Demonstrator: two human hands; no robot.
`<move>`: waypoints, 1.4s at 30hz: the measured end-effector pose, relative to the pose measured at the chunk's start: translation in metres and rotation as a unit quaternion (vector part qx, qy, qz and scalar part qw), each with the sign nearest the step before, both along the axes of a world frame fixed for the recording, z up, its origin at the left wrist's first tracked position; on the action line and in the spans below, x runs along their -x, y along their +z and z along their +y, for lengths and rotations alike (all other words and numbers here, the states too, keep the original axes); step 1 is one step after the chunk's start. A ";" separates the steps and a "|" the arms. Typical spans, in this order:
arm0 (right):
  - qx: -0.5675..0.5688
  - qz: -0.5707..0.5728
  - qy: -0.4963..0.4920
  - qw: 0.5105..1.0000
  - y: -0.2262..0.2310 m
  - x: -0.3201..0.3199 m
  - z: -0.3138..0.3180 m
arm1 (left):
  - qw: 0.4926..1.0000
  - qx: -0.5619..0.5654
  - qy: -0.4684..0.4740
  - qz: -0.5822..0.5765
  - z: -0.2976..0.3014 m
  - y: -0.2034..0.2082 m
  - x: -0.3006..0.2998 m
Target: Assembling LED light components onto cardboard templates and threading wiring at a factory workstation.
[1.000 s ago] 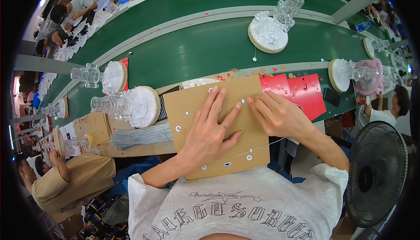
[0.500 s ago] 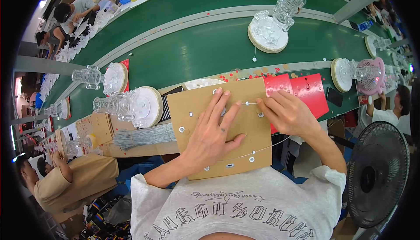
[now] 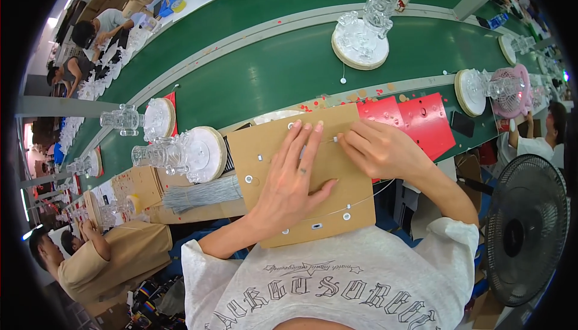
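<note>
A square brown board (image 3: 343,179) lies against my front, with small white clips and round white-rimmed holes across it. A thin whitish wire (image 3: 376,193) curves over its lower part and loops up past its right edge. My left hand (image 3: 290,176) rests flat on the board, fingers stretched out and thumb apart. Near the upper right, my right hand (image 3: 376,149) is closed in a pinch on the wire beside a white clip (image 3: 336,139). Its fingertips partly hide the wire there.
Red sheets (image 3: 415,122) and a dark phone (image 3: 462,123) lie right of the board. Bundled grey wires (image 3: 201,194) and a clear ornament on a round white base (image 3: 205,154) stand left. A green conveyor (image 3: 259,77) runs beyond. A black fan (image 3: 527,227) stands at right; co-workers sit nearby.
My right hand has shifted left along the board's upper part, its fingertips now at the white clip. My left hand stays flat on the board. The whole view has shifted slightly.
</note>
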State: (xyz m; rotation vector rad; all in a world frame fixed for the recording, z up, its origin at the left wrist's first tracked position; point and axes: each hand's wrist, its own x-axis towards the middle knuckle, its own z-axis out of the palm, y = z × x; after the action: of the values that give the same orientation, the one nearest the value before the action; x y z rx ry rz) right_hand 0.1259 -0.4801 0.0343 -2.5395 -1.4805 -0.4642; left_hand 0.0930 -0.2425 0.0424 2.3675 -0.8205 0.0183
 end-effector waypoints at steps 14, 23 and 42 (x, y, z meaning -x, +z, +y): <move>-0.067 -0.039 -0.054 0.996 -0.017 0.047 0.019 | 0.987 0.029 -0.037 -0.152 -0.012 -0.012 -0.042; -0.150 -0.049 -0.136 0.978 -0.027 0.053 0.029 | 0.990 0.068 0.032 -0.116 0.002 -0.004 -0.041; -0.403 0.302 -0.077 0.860 -0.021 -0.008 0.070 | 0.909 0.340 0.238 0.044 0.034 -0.021 -0.017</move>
State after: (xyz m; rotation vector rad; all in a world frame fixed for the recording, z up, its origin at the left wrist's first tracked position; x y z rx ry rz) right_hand 0.1339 -0.4099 0.0129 -1.8540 -0.6464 -0.1953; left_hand 0.1096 -0.2088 0.0217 1.8165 -0.1237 0.3402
